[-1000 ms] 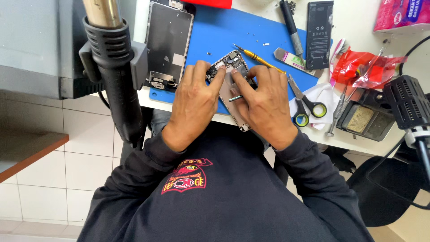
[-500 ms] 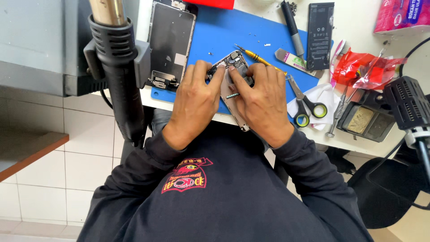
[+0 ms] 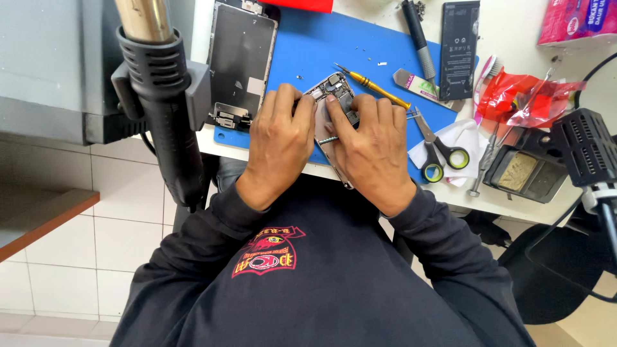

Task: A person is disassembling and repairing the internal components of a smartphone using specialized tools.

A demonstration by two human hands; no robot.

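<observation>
My fingers of both hands press down on the opened phone body lying on the blue mat at the worktop edge. My left hand pins its side with fingers curled; my right hand pinches something small over the board, which I cannot make out. I judge the teardown well along: the detached screen panel and the black battery lie apart, the inner parts remaining. A yellow screwdriver and scissors sit just beside.
</observation>
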